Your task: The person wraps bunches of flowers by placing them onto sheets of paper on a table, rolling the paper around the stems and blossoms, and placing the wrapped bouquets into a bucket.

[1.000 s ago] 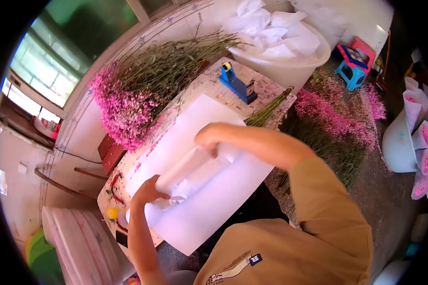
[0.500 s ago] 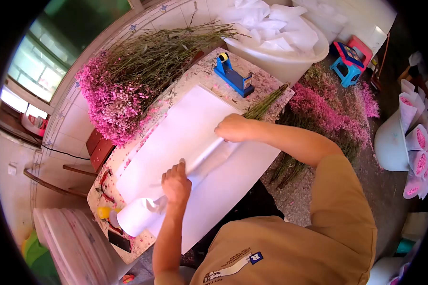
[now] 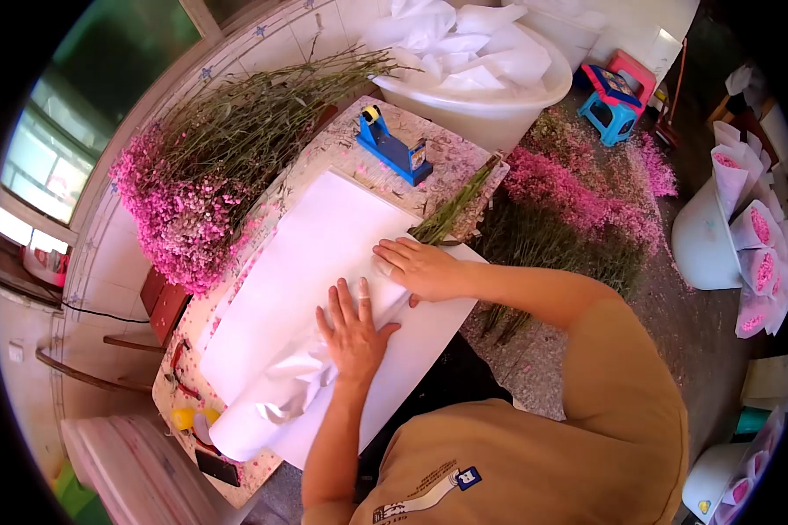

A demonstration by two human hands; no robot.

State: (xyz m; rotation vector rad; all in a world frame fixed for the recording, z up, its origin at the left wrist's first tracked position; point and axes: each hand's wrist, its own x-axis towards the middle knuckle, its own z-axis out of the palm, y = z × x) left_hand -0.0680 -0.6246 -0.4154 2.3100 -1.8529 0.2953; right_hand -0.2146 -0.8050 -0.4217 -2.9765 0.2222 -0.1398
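Observation:
White sheets of paper (image 3: pixel 289 254) lie across the table. Over their middle runs a roll of white paper (image 3: pixel 236 431), its open end at the lower left and crumpled near that end. My left hand (image 3: pixel 356 337) rests on the rolled paper with its fingers spread. Further right, my right hand (image 3: pixel 418 269) lies flat on the same paper, fingers stretched out. Neither hand grips anything. Close beyond my right hand, a bundle of green stems (image 3: pixel 455 206) pokes out at the paper's edge.
A blue tape dispenser (image 3: pixel 394 149) stands at the table's far end. Pink flowers (image 3: pixel 179 201) are heaped along the left, more (image 3: pixel 578 201) lie on the floor. A phone (image 3: pixel 217 467) and red pliers (image 3: pixel 179 367) sit at the near left. A white tub (image 3: pixel 473 105) stands behind.
Both hands have opened from their earlier hold on the paper's edge and now lie flat on it, closer together. The paper is folded over into a flatter roll.

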